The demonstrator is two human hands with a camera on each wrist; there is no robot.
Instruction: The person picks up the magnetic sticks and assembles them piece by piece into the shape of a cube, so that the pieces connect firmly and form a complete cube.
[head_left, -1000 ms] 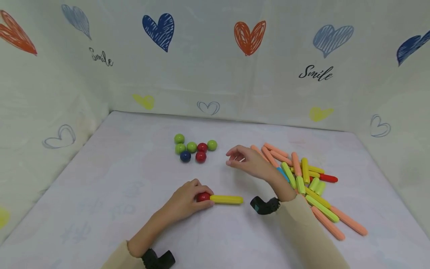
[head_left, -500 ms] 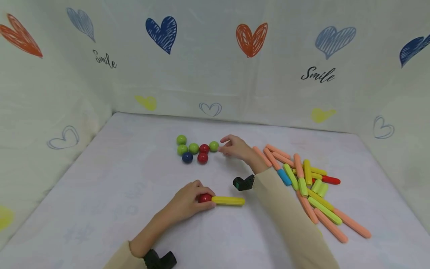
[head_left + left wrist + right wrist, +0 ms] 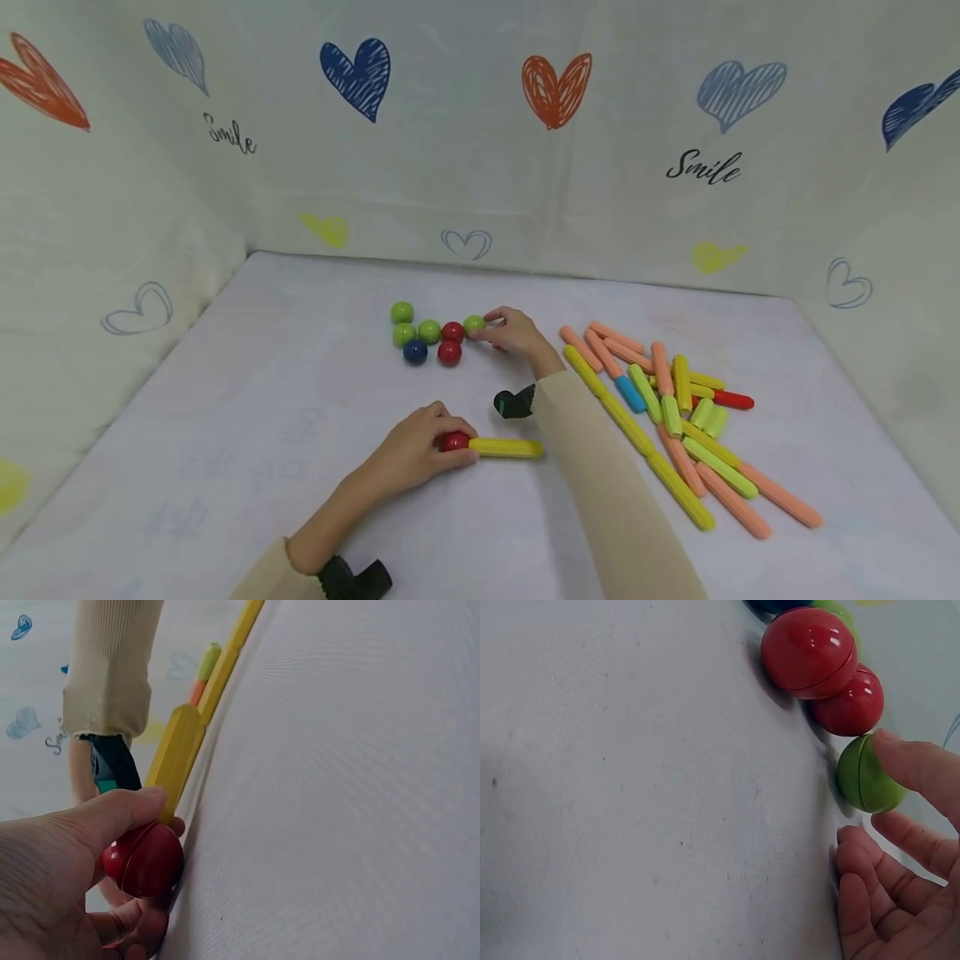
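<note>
My left hand grips a glossy red ball joined end-on to a ridged yellow stick that points right along the table. In the left wrist view the thumb lies over the joint, with fingers curled behind the ball. Farther back, my right hand pinches a green ball between thumb and index finger, at the right end of a cluster of balls. The other right-hand fingers curl close to the tabletop. Right beside that ball is a red ball, with another red ball nearer.
More green balls and a dark blue ball make up the cluster's left side. On the right lies a loose heap of orange, yellow, green, blue and red sticks. A long jointed yellow stick runs beside my right sleeve.
My right hand has moved back and left from near the sticks to the green ball and now pinches it. The left hand has kept its grip on the red ball and yellow stick.
</note>
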